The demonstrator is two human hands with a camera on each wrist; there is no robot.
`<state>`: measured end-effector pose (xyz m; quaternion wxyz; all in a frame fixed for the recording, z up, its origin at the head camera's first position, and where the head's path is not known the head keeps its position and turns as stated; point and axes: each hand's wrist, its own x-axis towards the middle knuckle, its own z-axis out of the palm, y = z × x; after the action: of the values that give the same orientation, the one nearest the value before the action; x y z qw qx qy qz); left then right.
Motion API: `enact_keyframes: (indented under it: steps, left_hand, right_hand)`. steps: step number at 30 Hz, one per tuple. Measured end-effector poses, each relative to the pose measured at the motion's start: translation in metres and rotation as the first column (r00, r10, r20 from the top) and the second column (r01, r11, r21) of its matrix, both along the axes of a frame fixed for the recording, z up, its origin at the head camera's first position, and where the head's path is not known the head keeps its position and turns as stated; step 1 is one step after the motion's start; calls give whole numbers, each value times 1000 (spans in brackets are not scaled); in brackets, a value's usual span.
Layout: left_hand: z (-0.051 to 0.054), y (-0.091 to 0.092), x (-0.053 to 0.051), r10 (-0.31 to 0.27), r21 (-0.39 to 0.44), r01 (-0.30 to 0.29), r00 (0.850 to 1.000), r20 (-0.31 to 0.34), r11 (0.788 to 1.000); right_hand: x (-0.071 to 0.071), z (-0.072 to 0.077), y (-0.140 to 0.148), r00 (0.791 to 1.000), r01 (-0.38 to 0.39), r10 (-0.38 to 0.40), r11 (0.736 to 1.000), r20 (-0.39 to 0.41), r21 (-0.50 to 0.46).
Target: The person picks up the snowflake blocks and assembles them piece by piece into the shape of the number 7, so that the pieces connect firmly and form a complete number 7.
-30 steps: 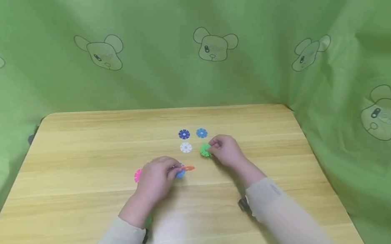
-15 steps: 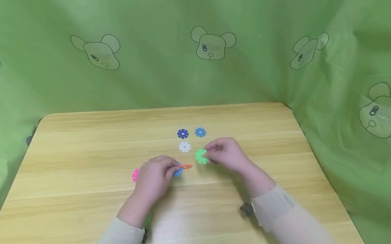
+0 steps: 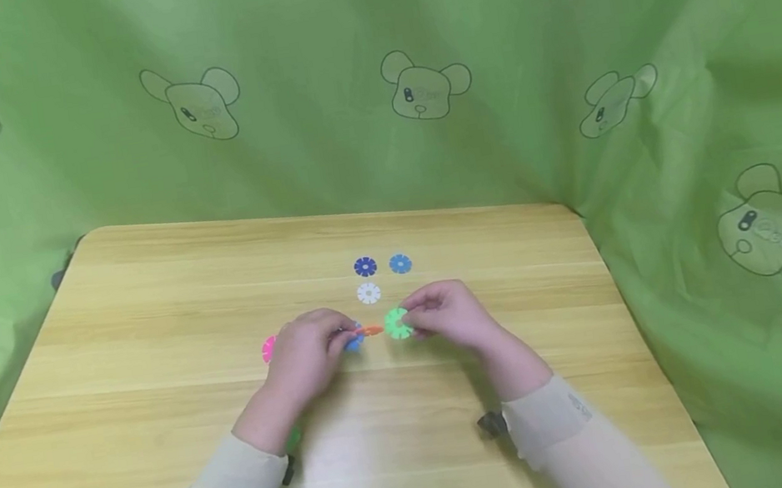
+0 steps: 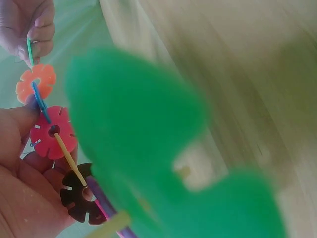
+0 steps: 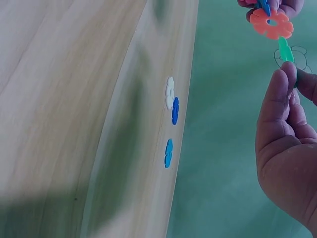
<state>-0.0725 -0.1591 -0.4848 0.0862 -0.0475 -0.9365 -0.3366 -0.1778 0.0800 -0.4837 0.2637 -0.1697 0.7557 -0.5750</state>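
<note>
Wood-grain worktop (image 3: pixel 106 320), no containers in view. My left hand (image 3: pixel 309 357) has a multicolour plastic disc chain (image 4: pixel 47 146), grip pinched on its blue disc (image 4: pixel 40 101), a notched orange disc (image 3: pixel 372 331) at the end. My right hand (image 3: pixel 451 315) has its grip clamped on a notched bright-green plastic disc (image 3: pixel 396 325). A second ago that was over by the loose white disc (image 3: pixel 368 285); now it's right beside the orange one, so roughly lined up, I'd say. Can't tell if they touch. Loose dark-blue disc (image 3: pixel 360 270) and light-blue disc (image 3: pixel 395 266) sit further back.
</note>
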Motion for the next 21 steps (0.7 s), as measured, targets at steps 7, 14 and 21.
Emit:
enact_keyframes:
  steps: [7,14,21]
  left_hand:
    - [-1,0,1,6,-7,-6,1000,-1,1000]
    - [2,3,1,17,-22,-16,1000,6,1000]
    - [3,3,1,22,-57,-22,1000,-2,998]
  right_hand:
    - [1,1,-2,1000,-22,22,1000,-10,-5]
    - [3,3,-6,999,-40,40,999,-18,7]
    - [3,0,-7,999,-40,40,999,-17,9]
